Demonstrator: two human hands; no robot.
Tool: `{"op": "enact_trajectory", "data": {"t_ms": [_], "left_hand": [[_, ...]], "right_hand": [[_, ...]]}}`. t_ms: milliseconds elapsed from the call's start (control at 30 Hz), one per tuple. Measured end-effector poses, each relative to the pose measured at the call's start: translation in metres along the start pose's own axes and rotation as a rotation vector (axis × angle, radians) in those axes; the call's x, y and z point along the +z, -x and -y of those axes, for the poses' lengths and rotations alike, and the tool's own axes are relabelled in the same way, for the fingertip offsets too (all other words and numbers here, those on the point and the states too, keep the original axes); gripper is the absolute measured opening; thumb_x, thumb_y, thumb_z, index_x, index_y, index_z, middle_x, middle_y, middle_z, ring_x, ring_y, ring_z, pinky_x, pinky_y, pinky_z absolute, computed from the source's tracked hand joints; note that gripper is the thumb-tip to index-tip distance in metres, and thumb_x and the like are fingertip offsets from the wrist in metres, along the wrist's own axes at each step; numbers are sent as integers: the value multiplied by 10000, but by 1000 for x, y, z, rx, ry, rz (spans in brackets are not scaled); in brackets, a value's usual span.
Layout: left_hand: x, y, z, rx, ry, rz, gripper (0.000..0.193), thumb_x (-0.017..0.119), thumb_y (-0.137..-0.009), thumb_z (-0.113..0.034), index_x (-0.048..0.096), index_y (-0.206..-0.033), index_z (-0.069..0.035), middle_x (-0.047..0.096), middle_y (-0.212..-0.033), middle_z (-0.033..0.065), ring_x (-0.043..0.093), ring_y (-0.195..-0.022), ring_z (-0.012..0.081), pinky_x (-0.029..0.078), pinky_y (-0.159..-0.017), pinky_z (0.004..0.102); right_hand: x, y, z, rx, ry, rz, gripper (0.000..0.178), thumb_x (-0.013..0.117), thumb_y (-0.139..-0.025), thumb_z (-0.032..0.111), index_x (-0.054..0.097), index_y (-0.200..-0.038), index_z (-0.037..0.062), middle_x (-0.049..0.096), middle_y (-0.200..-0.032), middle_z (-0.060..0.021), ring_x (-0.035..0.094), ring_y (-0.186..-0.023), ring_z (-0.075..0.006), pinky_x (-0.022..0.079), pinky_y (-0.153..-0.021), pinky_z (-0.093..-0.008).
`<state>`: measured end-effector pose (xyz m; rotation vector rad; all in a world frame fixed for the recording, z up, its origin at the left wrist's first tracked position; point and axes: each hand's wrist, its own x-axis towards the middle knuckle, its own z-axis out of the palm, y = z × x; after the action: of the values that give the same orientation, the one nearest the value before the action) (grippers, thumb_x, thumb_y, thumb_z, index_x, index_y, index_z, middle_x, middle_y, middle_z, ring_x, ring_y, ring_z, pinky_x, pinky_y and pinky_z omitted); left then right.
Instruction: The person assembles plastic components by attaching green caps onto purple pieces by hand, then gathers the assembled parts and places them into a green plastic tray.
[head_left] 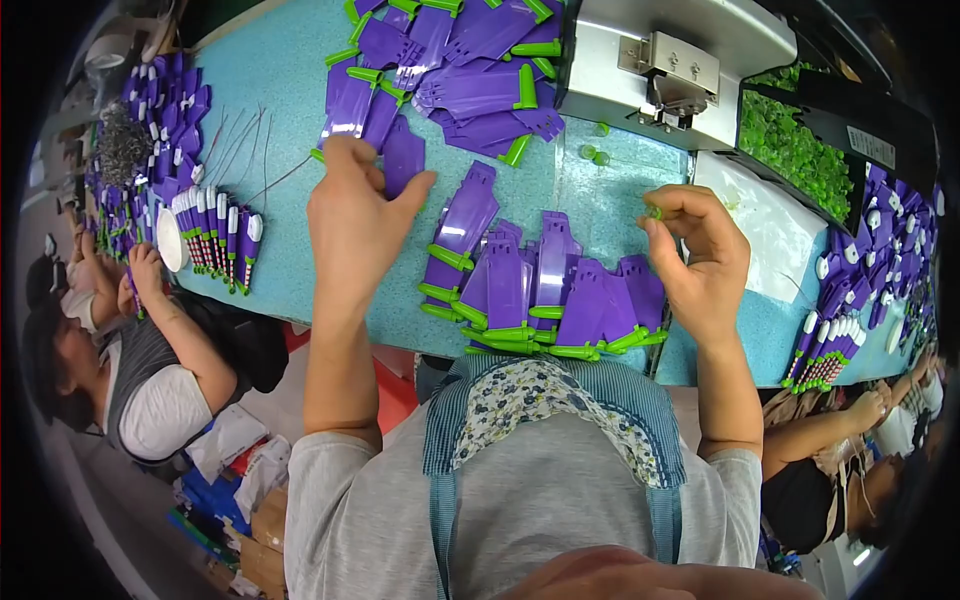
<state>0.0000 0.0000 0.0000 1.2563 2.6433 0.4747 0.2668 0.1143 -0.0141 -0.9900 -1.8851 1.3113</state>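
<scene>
A long workroom is filled by a pale blue surface point(270, 70), at which other people are seated on both sides. A metal machine point(610, 60) is set at its far side; a spill of small parts could be carried under it, where they would be hard to reach. Beside it, a heap of green bits point(800, 150) is held in a dark tray, which could be tipped if its edge were knocked by an arm.

Purple plates with green edges are stacked loosely in a far pile point(470, 85). Because they are overlapped, neighbours could be dragged along if one is pulled. A near row point(505, 275) is laid close to the apron point(560, 385); plates could be pushed out of line, or off the edge, by a brush of the body.

The left hand point(358, 215) is held at the pile's near edge, thumb spread, with nothing seen pinched; whether a plate is touched by its hidden fingertips cannot be told. By the right hand point(705, 240), a tiny green piece point(654, 212) is pinched between fingertips beyond the row's right end. Being so small, it could be squeezed out and lost among the loose green bits point(600, 158).
</scene>
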Motion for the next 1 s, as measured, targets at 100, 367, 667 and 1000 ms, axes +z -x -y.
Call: {"op": "enact_trajectory", "data": {"t_ms": [100,367,667,1000], "left_hand": [[-5,7,8,-34,364,2,342,743,-799,-94,498,-1001,32,613,-706,60,558,-596,100,436,-539,249],[-6,37,-41,-119,1186,262,108,583,-933,-66,525,-1012,-21,615,-803,53,549,-612,88,455,-545,226],[9,53,-87,-292,1466,797,302,741,-840,-82,556,-1069,-15,626,-819,19,532,-580,45,402,-478,183],[15,48,-110,-210,1486,843,220,488,-1004,-164,496,-1141,7,626,-966,110,560,-690,94,476,-576,229]], "right_hand": [[-2,4,-1,-27,-102,-14,229,646,-780,-77,661,-996,-3,666,-997,-116,648,-848,-197,546,-742,-276],[1,10,21,-271,-34,51,260,703,-754,-73,628,-997,-21,672,-909,-126,635,-737,-200,507,-637,-285],[4,24,34,-409,52,43,337,736,-762,-51,573,-1056,-25,680,-931,-189,650,-820,-260,520,-700,-324],[-34,14,19,-247,135,-43,186,723,-757,4,646,-927,-4,661,-914,-129,611,-798,-269,484,-707,-337]]}}
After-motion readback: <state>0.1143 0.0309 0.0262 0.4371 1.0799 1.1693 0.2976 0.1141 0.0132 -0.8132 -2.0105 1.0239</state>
